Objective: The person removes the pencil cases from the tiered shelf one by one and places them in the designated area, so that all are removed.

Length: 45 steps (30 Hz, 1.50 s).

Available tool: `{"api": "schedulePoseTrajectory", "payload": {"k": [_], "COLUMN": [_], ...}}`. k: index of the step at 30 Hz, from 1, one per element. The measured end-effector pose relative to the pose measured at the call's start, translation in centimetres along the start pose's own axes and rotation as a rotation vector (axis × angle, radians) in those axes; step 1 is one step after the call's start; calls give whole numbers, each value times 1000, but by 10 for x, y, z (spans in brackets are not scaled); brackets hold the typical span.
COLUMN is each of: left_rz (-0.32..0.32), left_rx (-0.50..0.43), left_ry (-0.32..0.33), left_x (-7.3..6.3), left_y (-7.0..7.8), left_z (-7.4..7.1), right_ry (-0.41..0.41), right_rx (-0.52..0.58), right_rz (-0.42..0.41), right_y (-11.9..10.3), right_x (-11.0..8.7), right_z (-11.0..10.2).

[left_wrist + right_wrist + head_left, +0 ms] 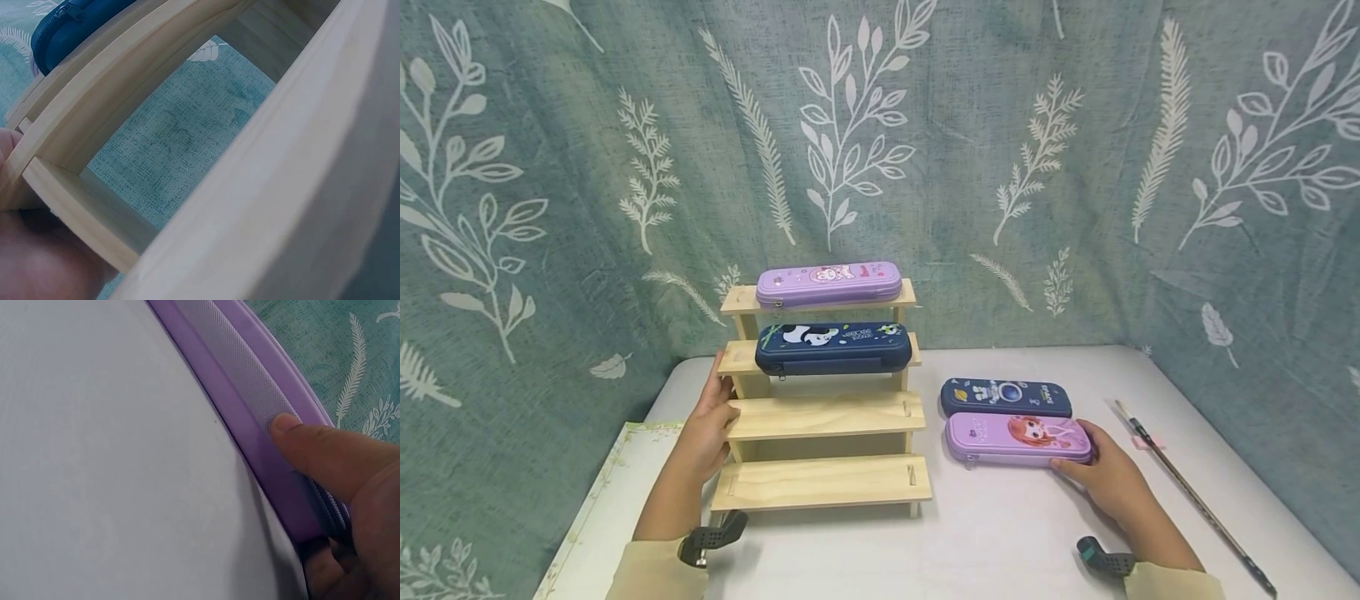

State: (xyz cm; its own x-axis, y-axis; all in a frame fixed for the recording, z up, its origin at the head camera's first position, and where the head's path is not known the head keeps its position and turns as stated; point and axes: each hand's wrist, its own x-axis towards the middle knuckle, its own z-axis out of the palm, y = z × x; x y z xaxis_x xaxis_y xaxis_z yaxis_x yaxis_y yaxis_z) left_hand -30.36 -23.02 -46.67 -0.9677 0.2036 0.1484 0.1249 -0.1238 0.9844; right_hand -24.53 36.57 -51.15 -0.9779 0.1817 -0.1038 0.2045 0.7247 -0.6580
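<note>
A four-step wooden display rack (827, 483) stands left of centre. My left hand (703, 429) grips its left side at the third step from the top; in the left wrist view my fingers are partly hidden behind the wood. My right hand (1112, 479) holds the right end of a purple pencil case (985, 437) with a red-haired girl on its lid, thumb on the front side. That thumb presses beside the zipper of the purple case (250, 394) in the right wrist view. Directly behind it lies a navy space pencil case (955, 393).
On the rack's top step lies a light purple pencil case (790, 287), and on the step below a navy panda pencil case (842, 357). A long brush (1195, 492) lies at the right of the white table (1000, 533), over a small pink piece. A patterned cloth (955, 183) hangs behind.
</note>
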Motion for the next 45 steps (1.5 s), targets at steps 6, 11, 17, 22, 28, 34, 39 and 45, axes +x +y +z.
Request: {"api": "schedulePoseTrajectory", "payload": {"k": [6,11,17,22,28,34,39,45], "left_rz": [-7,-1,5,-1,5,-2,7,0], "left_rx": [3,7,4,9,-6,10,9,-2], "left_ry": [2,-2,-3,8,3,4,-2,-7], "left_x": [0,1,2,0,2,3,4,3], "left_y": [1,0,-2,0,0,0,2,0], "left_z": [-1,-2,-3,-5,-5,-3,-3,-3], "right_ry": [3,2,-14,22,133,106,40,-14], "right_rx": [-3,-3,32,119,169,156,160,155], "right_rz": [-16,-19,-54,-88,-168,-258,-328,-438], "right_y": [0,0,2,-5,-36,-79,-105,-128], "right_x": [0,-1,-2,-4,-10,-13,-7,10], "right_z": [0,1,-4,-8,-9,-2,4,12]}}
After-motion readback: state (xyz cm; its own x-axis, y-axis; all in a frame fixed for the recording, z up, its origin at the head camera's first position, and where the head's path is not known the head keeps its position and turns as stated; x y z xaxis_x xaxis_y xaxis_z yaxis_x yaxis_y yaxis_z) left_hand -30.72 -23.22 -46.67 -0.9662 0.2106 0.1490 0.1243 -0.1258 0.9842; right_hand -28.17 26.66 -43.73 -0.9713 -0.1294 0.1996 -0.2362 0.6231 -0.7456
